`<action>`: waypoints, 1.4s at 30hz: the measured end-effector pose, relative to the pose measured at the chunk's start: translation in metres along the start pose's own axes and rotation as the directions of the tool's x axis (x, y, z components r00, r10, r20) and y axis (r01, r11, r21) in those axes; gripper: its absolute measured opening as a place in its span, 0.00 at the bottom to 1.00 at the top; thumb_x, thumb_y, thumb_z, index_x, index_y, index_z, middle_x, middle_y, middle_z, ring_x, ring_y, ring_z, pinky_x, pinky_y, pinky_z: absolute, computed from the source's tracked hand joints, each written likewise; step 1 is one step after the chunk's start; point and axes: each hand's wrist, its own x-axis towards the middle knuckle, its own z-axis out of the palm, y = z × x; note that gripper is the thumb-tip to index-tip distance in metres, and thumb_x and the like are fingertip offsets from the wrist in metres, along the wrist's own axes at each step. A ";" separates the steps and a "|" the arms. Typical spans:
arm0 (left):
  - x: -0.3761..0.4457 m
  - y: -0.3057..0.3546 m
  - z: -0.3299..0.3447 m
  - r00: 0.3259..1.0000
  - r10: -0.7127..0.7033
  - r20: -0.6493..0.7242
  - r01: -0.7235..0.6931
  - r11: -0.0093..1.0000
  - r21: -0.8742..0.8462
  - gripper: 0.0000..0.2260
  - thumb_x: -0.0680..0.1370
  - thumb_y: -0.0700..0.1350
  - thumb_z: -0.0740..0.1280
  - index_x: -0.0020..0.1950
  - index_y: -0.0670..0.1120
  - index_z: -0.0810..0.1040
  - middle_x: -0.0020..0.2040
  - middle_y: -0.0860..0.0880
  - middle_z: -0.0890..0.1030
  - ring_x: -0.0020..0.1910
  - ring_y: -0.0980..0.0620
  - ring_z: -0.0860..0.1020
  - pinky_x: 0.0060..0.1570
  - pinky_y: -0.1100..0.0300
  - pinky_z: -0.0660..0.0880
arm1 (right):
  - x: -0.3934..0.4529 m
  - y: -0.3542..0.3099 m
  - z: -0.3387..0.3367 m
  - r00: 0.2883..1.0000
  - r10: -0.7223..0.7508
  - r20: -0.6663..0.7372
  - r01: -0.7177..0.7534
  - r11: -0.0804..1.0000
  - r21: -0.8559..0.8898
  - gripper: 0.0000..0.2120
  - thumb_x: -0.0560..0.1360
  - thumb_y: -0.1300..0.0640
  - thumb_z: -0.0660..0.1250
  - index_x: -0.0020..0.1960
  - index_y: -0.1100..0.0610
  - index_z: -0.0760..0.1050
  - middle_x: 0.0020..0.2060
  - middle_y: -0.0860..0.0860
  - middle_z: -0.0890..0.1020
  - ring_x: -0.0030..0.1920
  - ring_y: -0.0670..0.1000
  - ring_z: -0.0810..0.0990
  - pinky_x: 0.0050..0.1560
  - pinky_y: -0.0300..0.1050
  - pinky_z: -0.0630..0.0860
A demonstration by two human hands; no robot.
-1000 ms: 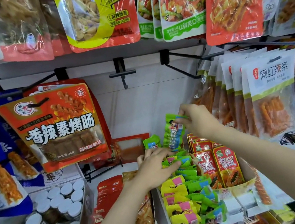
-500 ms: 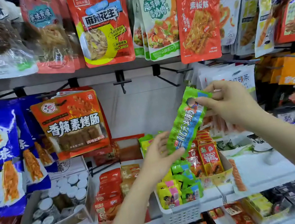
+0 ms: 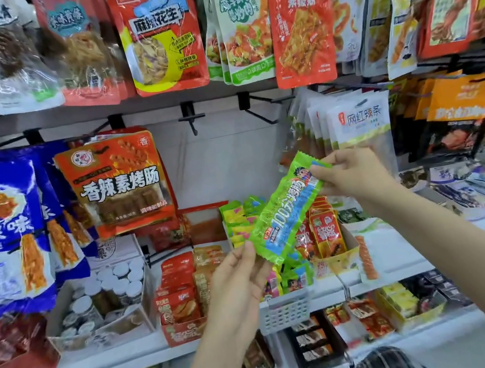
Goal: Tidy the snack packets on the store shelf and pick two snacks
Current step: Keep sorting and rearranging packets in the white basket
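You hold the long green sausage packet (image 3: 287,208) tilted in the air above the white basket (image 3: 284,309) of small snack packets, your right hand (image 3: 354,173) pinching its top corner and your left hand (image 3: 239,281) pinching its bottom edge. Both grips are thin fingertip pinches on slick film, so it could slip and drop among the basket's packets, undoing your tidying.

Both hands (image 3: 238,285) (image 3: 354,172) pinch a tilted green packet (image 3: 286,211) by its ends.
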 end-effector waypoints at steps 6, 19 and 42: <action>0.002 0.009 -0.002 0.994 -0.104 0.023 0.107 0.984 -0.143 0.19 0.75 0.48 0.66 0.61 0.37 0.76 0.56 0.38 0.83 0.55 0.47 0.84 0.46 0.59 0.82 | -0.004 0.000 -0.005 0.999 -0.005 -0.038 0.007 0.999 0.043 0.06 0.74 0.59 0.74 0.41 0.60 0.78 0.39 0.59 0.82 0.32 0.48 0.82 0.34 0.36 0.80; -0.001 0.009 0.012 0.893 -0.322 0.315 0.410 0.870 -0.273 0.31 0.66 0.36 0.79 0.67 0.34 0.73 0.56 0.36 0.81 0.43 0.48 0.83 0.40 0.59 0.83 | -0.003 -0.005 0.013 0.971 -0.082 0.224 -0.002 0.937 0.351 0.06 0.80 0.59 0.64 0.55 0.58 0.77 0.47 0.56 0.80 0.48 0.55 0.79 0.52 0.50 0.82; 0.005 0.014 -0.020 0.970 0.121 0.210 -0.204 0.876 0.436 0.33 0.71 0.34 0.75 0.71 0.53 0.70 0.62 0.53 0.82 0.61 0.51 0.80 0.56 0.54 0.80 | 0.015 0.003 0.031 0.960 -0.084 0.266 0.038 0.984 0.174 0.11 0.72 0.64 0.73 0.55 0.63 0.80 0.46 0.58 0.86 0.46 0.56 0.86 0.43 0.46 0.83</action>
